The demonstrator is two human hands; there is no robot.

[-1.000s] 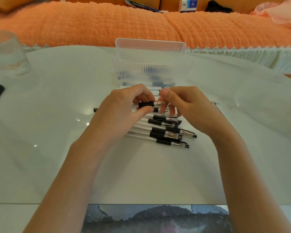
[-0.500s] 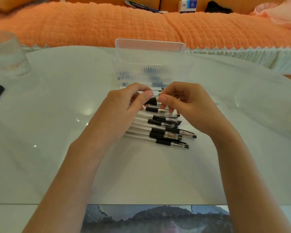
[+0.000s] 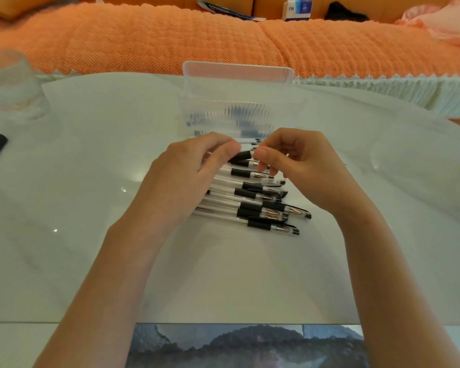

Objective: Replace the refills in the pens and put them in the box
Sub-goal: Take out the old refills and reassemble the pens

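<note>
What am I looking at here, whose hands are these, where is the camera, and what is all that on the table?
No machine here: a person works with bare hands, filmed by a camera worn on the head, looking down. The left hand and right hand hold one pen with a black grip between them. Below them a pile of clear pens lies on the white table. Behind stands an open clear box with blurred pen-like shapes inside; a glass stands far left.

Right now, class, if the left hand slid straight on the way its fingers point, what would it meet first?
Most likely the right hand, whose thumb sits just across the black grip of the pen that the left hand holds. Depth is unclear; the clear box lies beyond.
</note>
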